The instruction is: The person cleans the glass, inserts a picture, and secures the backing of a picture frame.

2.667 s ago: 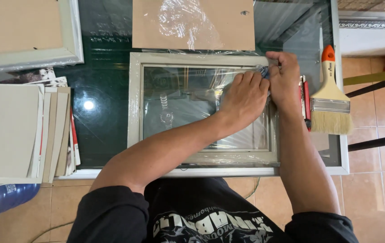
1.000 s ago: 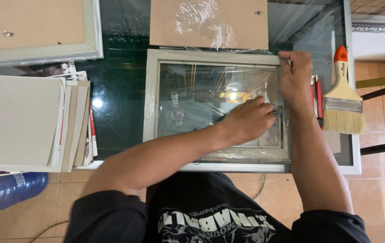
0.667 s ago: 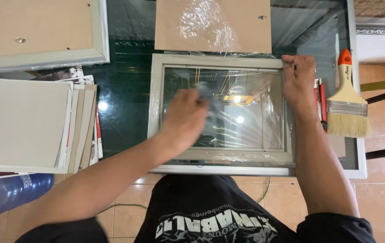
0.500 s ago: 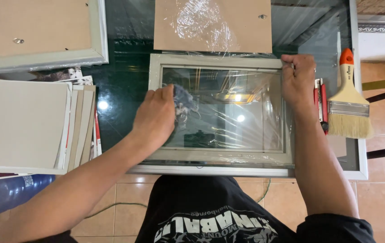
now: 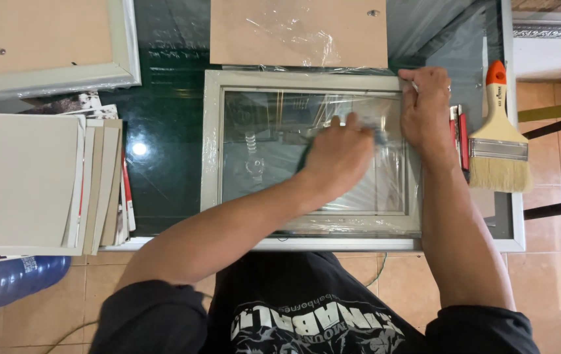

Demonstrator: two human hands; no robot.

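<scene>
Two hands at work on one picture frame (image 5: pixel 213 141), listed near to far.

Near edge of the worktop (image 5: pixel 162 164): the frame lies flat, its lower rail just inside that edge, its glass facing up under loose clear film.

Left hand (image 5: pixel 336 157): on the glass right of centre, fingers curled over a dark cloth (image 5: pixel 380 136), which is pressed flat to the pane, the grip of someone wiping.

Right hand (image 5: pixel 428 108): at the frame's far right corner, fingers bent over the rail and pressing down, apparently to keep the frame from sliding; it holds nothing loose.

Right edge: paintbrush (image 5: pixel 498 141), orange handle pointing away, bristles toward the near edge, just beside the right hand and within reach.

Left edge: stack of boards (image 5: pixel 31 180), squared up, well apart from the frame.

Far edge: backing board (image 5: pixel 297 33) partly under crumpled film, touching the frame's far rail.

Far left corner: second frame (image 5: pixel 51 39), face down.
</scene>
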